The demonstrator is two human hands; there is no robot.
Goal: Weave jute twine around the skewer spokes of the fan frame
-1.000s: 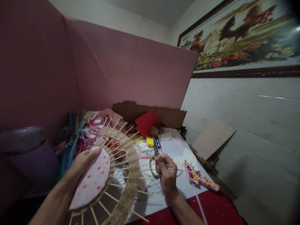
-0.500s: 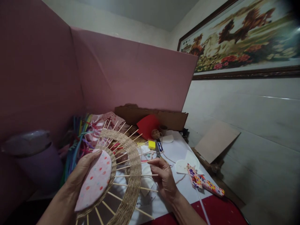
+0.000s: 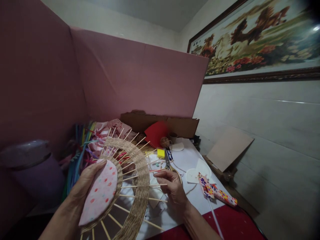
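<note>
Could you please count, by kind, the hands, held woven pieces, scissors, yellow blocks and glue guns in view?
Left hand and right hand: 2
Woven piece: 1
Scissors: 1
Yellow block: 1
Glue gun: 1
Total: 6

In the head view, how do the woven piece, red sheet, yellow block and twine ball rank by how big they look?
Largest to smallest:
1. Woven piece, though being nearest the camera helps it
2. Red sheet
3. Yellow block and twine ball: too alike to rank
</note>
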